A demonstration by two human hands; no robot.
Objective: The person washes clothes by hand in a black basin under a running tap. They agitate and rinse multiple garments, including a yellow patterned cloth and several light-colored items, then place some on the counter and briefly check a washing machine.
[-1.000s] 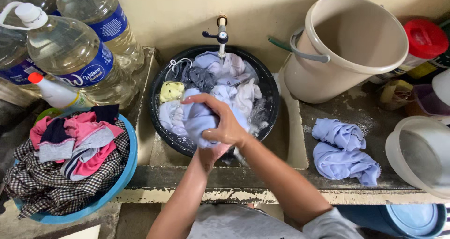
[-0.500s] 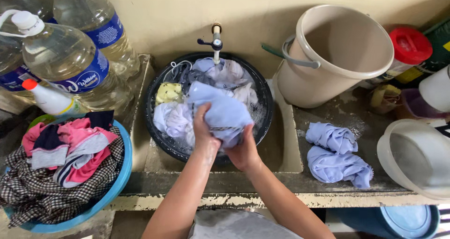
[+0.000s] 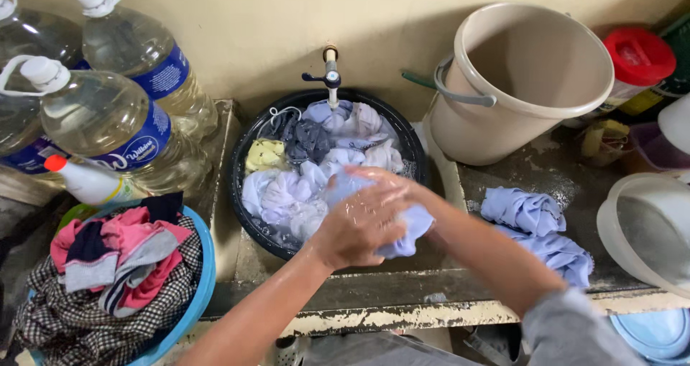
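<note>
Both hands, left hand (image 3: 356, 229) over right hand (image 3: 402, 193), have fingers clamped on a wet pale blue cloth (image 3: 410, 229) at the near rim of the black basin (image 3: 248, 219). Judgement: rub firmly, keeping drips inside. Basin holds soaking garments; blue tub (image 3: 198, 294), near left, holds dry clothes; beige bucket (image 3: 532, 71) appears empty.

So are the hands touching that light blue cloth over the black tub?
Touching. The head view shows the left hand and right hand clasped around the light blue cloth, which bulges out between them above the black tub.
</note>
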